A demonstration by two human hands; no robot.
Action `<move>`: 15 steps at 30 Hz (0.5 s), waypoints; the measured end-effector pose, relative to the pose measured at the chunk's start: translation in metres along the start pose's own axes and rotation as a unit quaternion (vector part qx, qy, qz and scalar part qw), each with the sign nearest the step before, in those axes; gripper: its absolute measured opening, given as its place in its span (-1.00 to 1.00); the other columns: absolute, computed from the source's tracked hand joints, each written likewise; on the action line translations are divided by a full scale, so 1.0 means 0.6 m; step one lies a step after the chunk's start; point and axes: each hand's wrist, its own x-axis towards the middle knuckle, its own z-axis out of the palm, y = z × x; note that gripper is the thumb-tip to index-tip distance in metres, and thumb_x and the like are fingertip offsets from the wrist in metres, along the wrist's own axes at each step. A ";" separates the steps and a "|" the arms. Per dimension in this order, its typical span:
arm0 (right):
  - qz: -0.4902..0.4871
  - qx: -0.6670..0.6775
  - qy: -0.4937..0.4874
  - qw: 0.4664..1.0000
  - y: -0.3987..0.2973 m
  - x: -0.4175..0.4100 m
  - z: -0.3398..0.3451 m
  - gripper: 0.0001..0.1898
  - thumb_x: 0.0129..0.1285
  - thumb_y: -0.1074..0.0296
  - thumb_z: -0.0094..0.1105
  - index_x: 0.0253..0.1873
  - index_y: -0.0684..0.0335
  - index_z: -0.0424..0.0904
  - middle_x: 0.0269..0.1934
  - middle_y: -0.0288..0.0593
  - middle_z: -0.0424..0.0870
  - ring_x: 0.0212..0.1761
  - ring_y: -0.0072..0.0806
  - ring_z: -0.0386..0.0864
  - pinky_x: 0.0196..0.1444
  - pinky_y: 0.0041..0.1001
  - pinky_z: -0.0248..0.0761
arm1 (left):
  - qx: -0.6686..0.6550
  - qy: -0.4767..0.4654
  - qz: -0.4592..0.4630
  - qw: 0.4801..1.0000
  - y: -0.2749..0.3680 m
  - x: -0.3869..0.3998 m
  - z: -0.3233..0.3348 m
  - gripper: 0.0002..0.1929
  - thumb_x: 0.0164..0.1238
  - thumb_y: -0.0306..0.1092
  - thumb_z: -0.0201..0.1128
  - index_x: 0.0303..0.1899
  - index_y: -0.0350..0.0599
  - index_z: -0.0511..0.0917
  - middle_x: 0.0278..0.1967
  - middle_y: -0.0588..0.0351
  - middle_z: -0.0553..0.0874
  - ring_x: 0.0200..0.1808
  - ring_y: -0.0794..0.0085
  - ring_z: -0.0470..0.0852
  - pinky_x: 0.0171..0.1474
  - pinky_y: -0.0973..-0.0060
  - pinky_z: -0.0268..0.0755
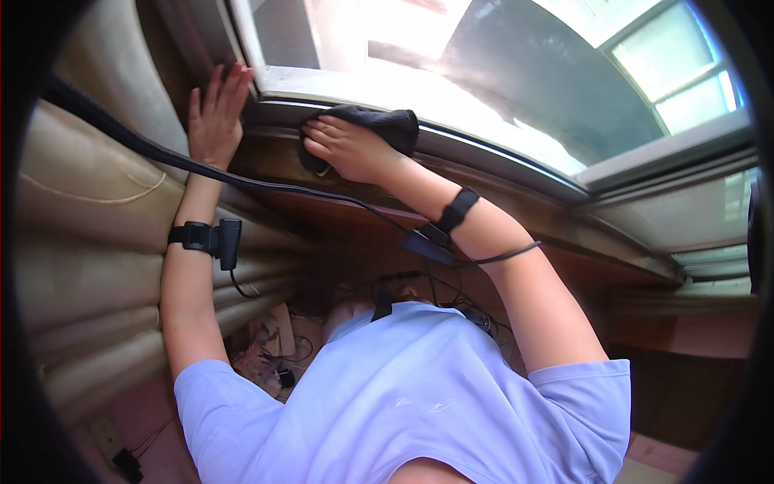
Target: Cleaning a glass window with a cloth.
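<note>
My left hand (216,124) lies flat, fingers a little apart and holding nothing, against the dark window jamb (196,51) beside the corner of the pale window frame (290,81). A folded black cloth (399,130) is under my right hand (346,145), which presses it onto the sill area along the lower window track. The cloth partly covers the brown wooden sill (272,166). Each forearm wears a black strap with a small device; the left device (230,244) and the right device (429,242) have cables attached.
A beige curtain (91,218) hangs in folds at the left. One thick black cable (181,160) crosses in front of my left wrist towards the right device. Below the sill lie tangled wires (447,293). Sunlit window glass (532,78) extends to the right.
</note>
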 end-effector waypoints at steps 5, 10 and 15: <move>0.080 0.034 0.003 0.996 0.014 -0.172 -0.071 -0.62 0.24 0.39 -0.03 0.15 0.28 0.47 0.32 -0.05 0.43 0.42 -0.29 0.31 0.51 -0.33 0.03 | -0.063 0.013 -0.020 0.998 -0.010 -0.001 0.006 -0.20 0.23 -0.24 0.06 0.53 0.33 -0.05 0.54 0.50 -0.01 0.53 0.60 0.05 0.51 0.13 -0.36; 0.193 -0.020 -0.054 0.979 0.028 -0.390 -0.166 -0.60 0.26 0.41 -0.04 0.20 0.14 0.48 0.32 -0.30 0.46 0.39 -0.47 0.35 0.45 -0.43 0.16 | -0.004 -0.041 -0.023 0.999 0.005 0.015 -0.017 -0.31 0.33 -0.28 -0.02 0.51 0.31 0.04 0.51 0.50 0.11 0.51 0.57 0.10 0.47 0.22 -0.20; 0.286 -0.091 -0.091 0.950 0.034 -0.586 -0.249 -0.64 0.24 0.45 -0.04 0.14 0.13 0.53 0.25 -0.30 0.53 0.35 -0.49 0.40 0.44 -0.38 0.17 | -0.027 0.043 -0.023 0.998 -0.012 0.014 -0.010 -0.24 0.23 -0.34 0.07 0.49 0.31 0.05 0.51 0.52 0.11 0.49 0.58 0.16 0.47 0.24 -0.20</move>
